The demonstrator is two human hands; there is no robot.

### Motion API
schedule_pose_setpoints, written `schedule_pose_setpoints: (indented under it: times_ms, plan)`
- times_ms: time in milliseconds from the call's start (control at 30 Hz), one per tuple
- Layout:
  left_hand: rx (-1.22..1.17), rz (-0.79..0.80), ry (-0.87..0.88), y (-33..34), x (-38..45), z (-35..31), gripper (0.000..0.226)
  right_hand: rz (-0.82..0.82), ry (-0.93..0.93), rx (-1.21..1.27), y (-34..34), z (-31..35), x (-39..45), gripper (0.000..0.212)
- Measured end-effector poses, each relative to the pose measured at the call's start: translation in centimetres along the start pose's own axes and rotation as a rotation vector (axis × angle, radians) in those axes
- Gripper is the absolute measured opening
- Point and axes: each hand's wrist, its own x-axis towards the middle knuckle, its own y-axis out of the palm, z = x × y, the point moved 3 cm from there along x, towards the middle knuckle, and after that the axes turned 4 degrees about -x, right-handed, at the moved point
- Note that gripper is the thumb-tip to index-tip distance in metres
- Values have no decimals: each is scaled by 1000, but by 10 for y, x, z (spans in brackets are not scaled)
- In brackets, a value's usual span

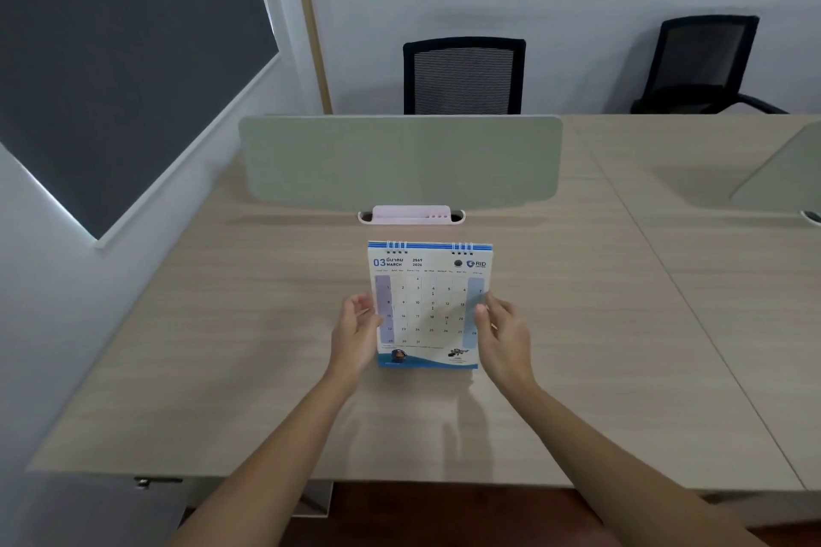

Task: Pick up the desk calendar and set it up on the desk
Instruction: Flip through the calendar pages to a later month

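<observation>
Pale wood-grain desk [222, 346] surface fills the scene, backed by a grey-green divider panel [400, 162] at its far edge, with a small pink-white cable tray [411, 214] seen at the panel's foot. A desk calendar [428, 302] is shown near the middle of the desk, its March page facing the camera: white sheet, blue header, lavender strips down both outer date columns, a blue wave along the bottom and wire spiral binding across the top. Its bottom edge appears to meet the desk. The calendar is flanked by a left hand [355, 331] and a right hand [502, 338], fingers loosely spread at its side edges; whether its edges are actually gripped cannot be told. Two black mesh office chairs are seen beyond the divider, one [464, 76] directly behind it and another [702, 62] to the far right. A dark window blind [115, 58] is seen at far left.
</observation>
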Motion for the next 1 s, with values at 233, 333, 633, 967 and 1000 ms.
schedule_pose_setpoints:
  times_ms: [233, 333, 633, 967, 1000]
  plan:
    - [-7, 18, -3, -11, 0, 5, 13, -93, 28, -9, -15, 5, 2, 17]
    - [-103, 185, -3, -26, -10, -19, 27, 134, 47, 164, -27, 32, 1, 38]
    - [-231, 146, 36, -10, 42, -76, 40, 76, 43, 255, -52, 62, 51, 44]
    - [53, 225, 12, 4, 39, -35, 29, 25, 138, 168, -26, 31, 50, 31]
    - [84, 257, 28, 4, 39, -32, 30, 83, 175, 116, -23, 23, 49, 30]
